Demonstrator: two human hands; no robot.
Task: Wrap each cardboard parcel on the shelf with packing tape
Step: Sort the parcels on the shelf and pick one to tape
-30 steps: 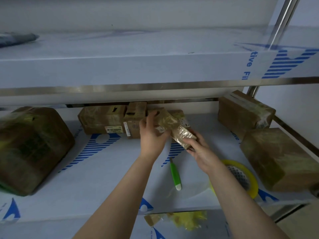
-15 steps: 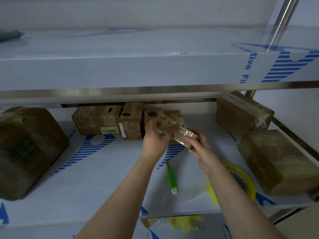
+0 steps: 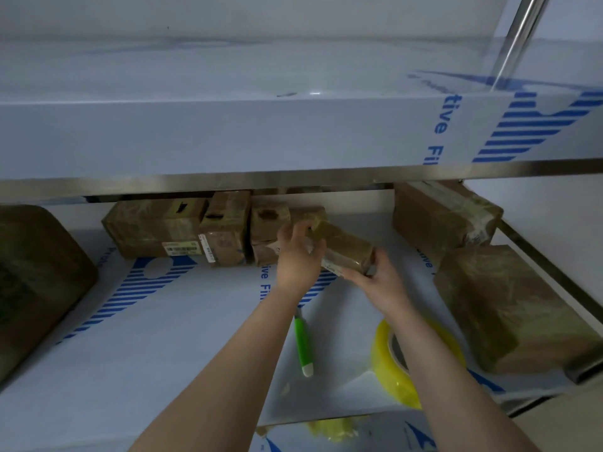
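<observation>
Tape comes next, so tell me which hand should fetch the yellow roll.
Right, probably: the tape roll lies close to the right hand, beside its forearm; the left hand, farther off, grips the small parcel too.

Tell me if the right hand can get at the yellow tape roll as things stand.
Probably yes, once freed. The tape roll lies uncovered on the shelf just under the right forearm. But the right hand grips the small parcel with the left hand, so it must let go first.

I'm seeing the cardboard parcel [image 3: 346, 247] shining under glossy tape wrap, the shelf's metal edge [image 3: 293, 178] looking brushed, its film [image 3: 195, 337] smooth, and the green tool [image 3: 302, 340] probably plastic.
</observation>
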